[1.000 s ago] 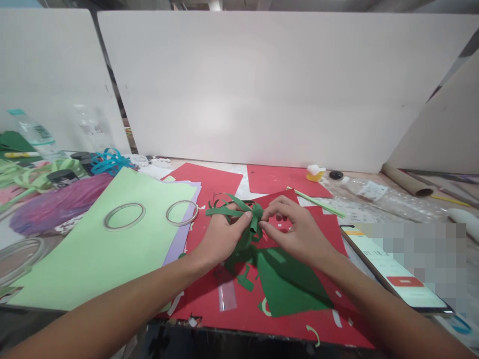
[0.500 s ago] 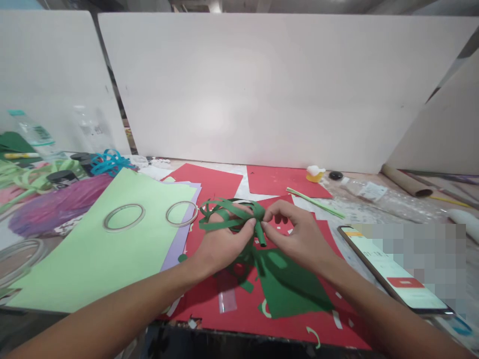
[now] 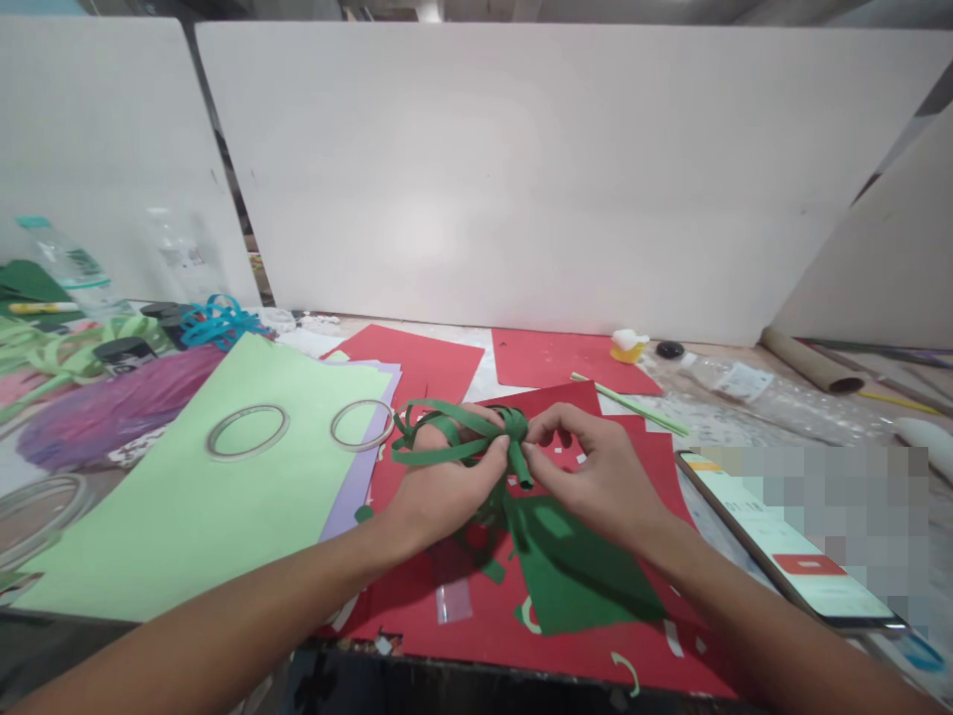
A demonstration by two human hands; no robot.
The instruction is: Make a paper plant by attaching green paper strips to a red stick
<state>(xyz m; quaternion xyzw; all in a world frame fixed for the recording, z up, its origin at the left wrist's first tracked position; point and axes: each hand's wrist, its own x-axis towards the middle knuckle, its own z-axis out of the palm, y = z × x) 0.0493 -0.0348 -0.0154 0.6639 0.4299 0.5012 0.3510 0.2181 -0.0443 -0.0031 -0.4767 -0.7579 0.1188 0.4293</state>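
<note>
Over red ppr (image 3: 483, 636), L hand (image 3: 451, 487) holds grn loops (image 3: 513, 425).

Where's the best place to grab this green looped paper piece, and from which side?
Probably best to pinch the green looped paper piece by its short rolled stem, coming from the near right. The stem is narrow and its end juts out toward the wearer, while the thin loops spread leftward over the left hand and would likely crush if squeezed.
</note>
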